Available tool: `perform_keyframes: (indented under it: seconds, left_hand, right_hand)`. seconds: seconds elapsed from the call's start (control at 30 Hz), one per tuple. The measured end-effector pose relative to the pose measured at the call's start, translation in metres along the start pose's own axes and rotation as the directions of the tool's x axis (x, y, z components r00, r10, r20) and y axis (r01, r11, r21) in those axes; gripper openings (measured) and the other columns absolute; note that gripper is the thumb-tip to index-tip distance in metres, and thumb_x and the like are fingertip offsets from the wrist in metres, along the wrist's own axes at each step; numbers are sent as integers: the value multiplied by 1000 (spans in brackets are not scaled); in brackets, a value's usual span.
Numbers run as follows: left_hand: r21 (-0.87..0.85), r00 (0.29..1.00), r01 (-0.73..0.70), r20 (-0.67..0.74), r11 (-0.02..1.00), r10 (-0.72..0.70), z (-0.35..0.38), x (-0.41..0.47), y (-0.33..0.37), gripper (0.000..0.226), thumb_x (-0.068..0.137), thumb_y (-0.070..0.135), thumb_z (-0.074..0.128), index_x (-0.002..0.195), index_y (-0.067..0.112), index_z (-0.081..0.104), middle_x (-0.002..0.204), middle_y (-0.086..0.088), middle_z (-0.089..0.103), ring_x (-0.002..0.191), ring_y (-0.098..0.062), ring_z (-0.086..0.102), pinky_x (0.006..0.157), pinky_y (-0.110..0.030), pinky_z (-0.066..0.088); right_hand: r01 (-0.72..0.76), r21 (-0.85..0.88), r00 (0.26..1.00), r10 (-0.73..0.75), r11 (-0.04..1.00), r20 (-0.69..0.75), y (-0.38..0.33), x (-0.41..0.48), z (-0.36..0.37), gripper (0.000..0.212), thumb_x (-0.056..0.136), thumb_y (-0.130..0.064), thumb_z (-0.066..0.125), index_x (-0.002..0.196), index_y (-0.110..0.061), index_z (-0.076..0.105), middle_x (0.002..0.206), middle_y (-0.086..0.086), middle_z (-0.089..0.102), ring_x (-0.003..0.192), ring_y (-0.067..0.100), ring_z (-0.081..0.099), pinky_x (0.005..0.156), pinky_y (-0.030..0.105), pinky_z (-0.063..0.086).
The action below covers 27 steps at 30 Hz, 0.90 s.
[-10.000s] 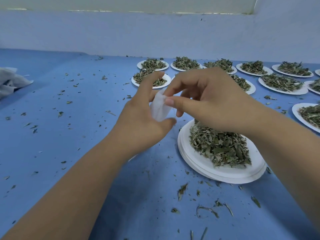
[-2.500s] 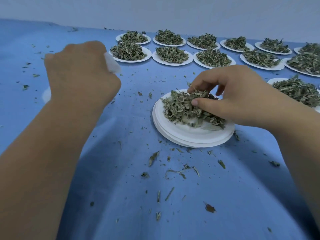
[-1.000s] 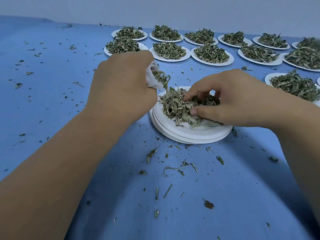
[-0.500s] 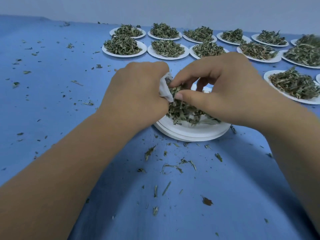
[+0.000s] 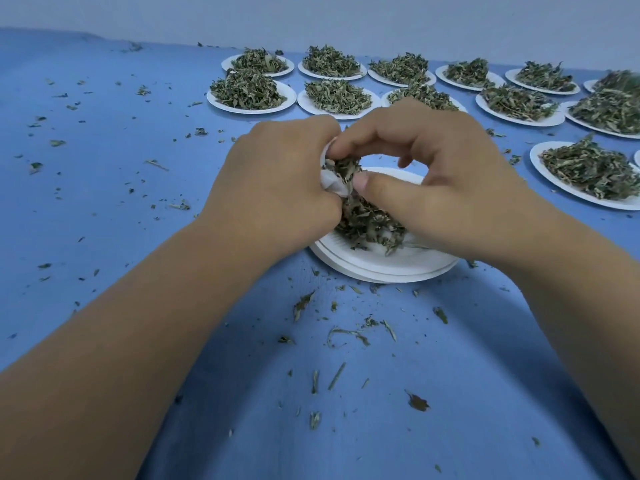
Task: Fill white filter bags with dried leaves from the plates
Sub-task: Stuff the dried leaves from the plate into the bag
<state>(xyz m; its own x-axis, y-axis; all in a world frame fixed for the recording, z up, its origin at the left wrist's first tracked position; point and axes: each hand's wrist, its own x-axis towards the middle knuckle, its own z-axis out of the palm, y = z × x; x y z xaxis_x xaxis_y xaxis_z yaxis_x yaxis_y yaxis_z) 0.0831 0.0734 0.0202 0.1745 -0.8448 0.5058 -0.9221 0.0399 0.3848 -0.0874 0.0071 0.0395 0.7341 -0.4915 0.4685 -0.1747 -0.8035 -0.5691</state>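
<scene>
White filter bag (image 5: 333,183), soft and crumpled, sits in your left hand (image 5: 277,188), whose fingers are curled round it so that only its open mouth shows. Your right hand (image 5: 433,174) meets it there, thumb and forefinger pinching a tuft of dried green leaves (image 5: 343,167) at the mouth, the other fingers arched above.

Both hands hang over one stack of round white paper plates (image 5: 381,268) near the middle of the table. At least three rims show in it, and the top plate bears a loose heap of leaves (image 5: 367,225), partly hidden by your right hand.

Beyond your hands, toward the table's far edge, you have two rows of single white paper plates (image 5: 251,107), each heaped with leaves. As far as I can count there are six in the back row and five in the nearer one; the rightmost are blurred. One more heaped plate (image 5: 536,160) lies near the right edge.

Leaf scraps (image 5: 346,336) lie scattered across the blue cloth-covered table (image 5: 121,209). A plain pale wall (image 5: 311,15) rises behind the far edge.
</scene>
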Motion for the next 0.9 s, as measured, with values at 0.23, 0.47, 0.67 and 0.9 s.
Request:
perform_keyframes:
  seconds: [0.23,0.47,0.67,0.9]
  left_hand:
    - [-23,998,44,-48,999,-45,2,2,-3,26,66,32,54,89,20,57,62,3,46,61,-15,44,51,-32,32]
    - [-55,997,46,-55,997,-49,2,4,-1,29,62,30,54,88,16,59,68,-3,57,68,-28,53,58,-47,46]
    - [-73,1000,22,-7,997,-23,6,2,-2,19,72,27,61,90,22,60,69,2,58,68,-22,55,59,-44,47]
    - [-102,999,5,54,995,0,6,0,1,22,66,28,55,87,36,53,64,14,52,64,-3,49,55,-24,34]
  right_hand:
    - [29,-51,999,-30,998,-25,8,-1,-10,28,85,-18,75,111,-25,66,116,-13,68,109,11,64,82,39,53]
    - [-21,-21,1000,21,1000,-22,14,0,-1,28,83,-27,83,107,-22,70,106,-17,69,93,6,71,72,29,57]
    - [19,-23,991,-22,1000,-135,11,1,-1,6,86,-11,78,92,-13,77,95,-5,76,89,8,71,77,33,58]
    - [22,-100,998,-28,995,-56,1,0,-4,4,84,-15,79,86,-18,79,68,-22,64,60,-2,58,61,8,40]
